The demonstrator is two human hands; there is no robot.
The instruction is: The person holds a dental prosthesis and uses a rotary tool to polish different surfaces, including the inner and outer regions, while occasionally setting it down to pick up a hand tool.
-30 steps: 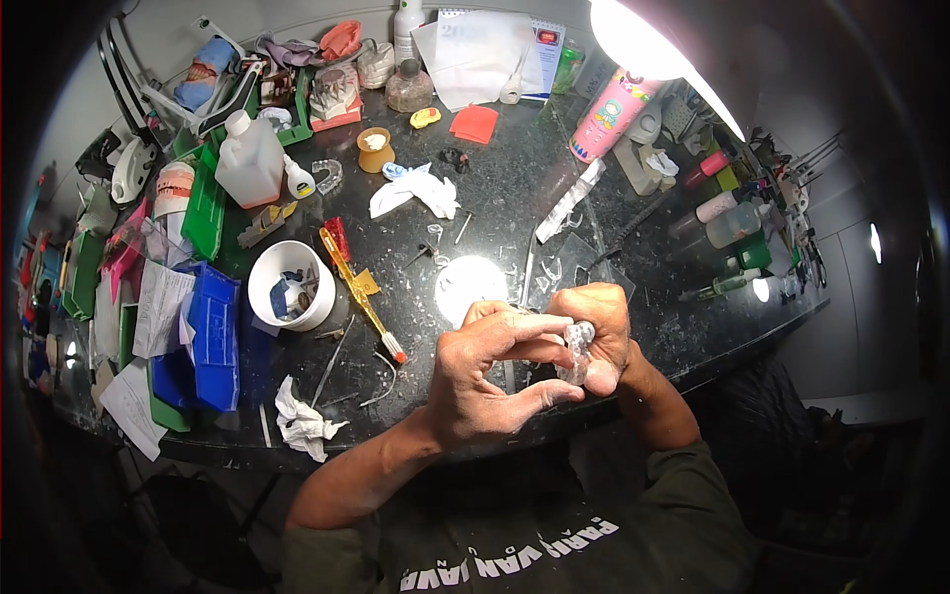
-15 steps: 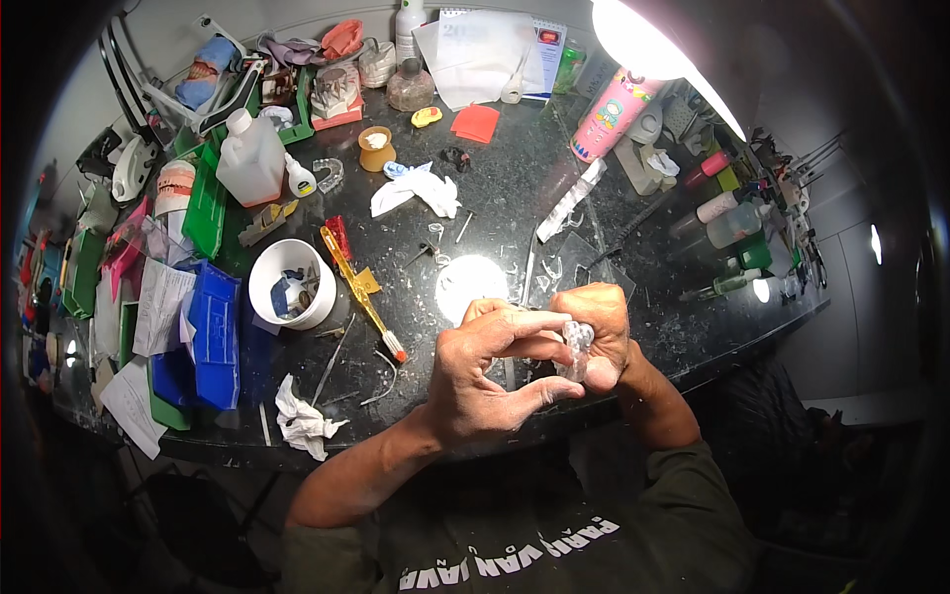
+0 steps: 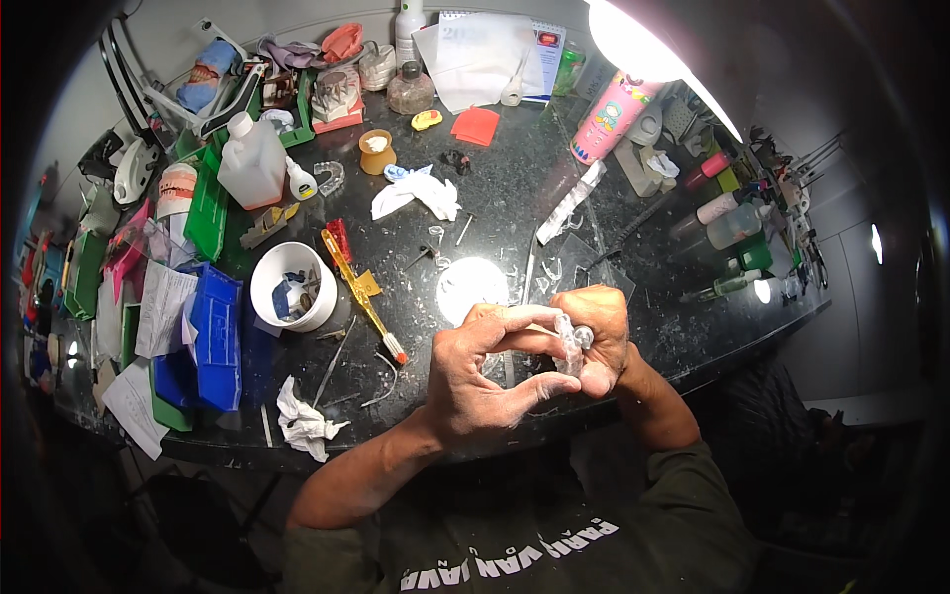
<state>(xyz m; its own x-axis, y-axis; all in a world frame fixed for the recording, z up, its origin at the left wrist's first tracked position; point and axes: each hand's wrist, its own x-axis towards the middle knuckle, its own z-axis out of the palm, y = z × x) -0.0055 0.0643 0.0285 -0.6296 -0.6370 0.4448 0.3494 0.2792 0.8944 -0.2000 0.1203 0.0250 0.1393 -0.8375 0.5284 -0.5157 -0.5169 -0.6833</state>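
Just below the bright spot on the dark bench, my left hand pinches a small clear moulded piece, which looks like a dental tray, between its fingertips and thumb. My right hand is curled against it, gripping a small silvery round-tipped item that touches the piece; most of that item is hidden in the fist. Clear curved scraps and a white-wrapped rod lie beyond my hands.
A white tub, a yellow-handled brush, crumpled paper and blue bins are at the left. A plastic jug stands behind them. A lamp hangs at top right above a pink cylinder; bottles line the right side.
The clear piece and my left fingertips have shifted slightly leftward and turned, showing more of the silvery item in my right hand.
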